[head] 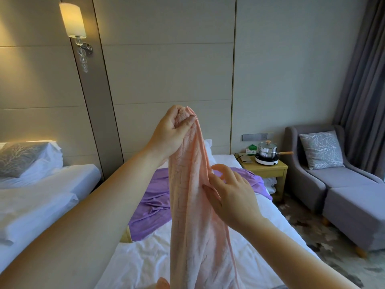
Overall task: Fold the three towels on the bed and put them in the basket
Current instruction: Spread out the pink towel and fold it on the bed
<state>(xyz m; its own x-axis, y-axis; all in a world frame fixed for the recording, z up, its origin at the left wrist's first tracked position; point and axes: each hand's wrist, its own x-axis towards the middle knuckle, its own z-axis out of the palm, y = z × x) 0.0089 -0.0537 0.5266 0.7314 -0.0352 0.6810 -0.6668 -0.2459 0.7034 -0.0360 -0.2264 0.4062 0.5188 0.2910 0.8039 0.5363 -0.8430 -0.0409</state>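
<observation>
Far left: second white-sheeted bed [41, 195] w/ lit wall lamp [73, 19] above it; not part of the job. Next over, a crumpled purple satin-like cloth [154, 205] lies on the near white bed [145, 263], prob. another of the three, unfolded.

Centre: left hand [173, 130] is raised high, fingers curled tight round the bunched top end of the pink textured towel [191, 215]. Towel hangs straight down from that fist, long axis vert., gathered into a narrow drape, lower end out of frame at the bottom.

Just right of it & lower, right hand [229, 195] sits at the towel's right edge approx. midway down. Thumb is laid on the cloth, fingers loosely curved & spread; can't tell if it pinches the edge or only touches.

Judgement: step = opening the towel out before the 1st fold. Key relation: the free edge lies right beside the right hand, so that's the nearer hand to run up the edge to the top corner.

Further right: small wooden bedside counter [268, 170] w/ steel lidded pot [267, 151], then grey armchair [333, 180]. Basket not in view.
</observation>
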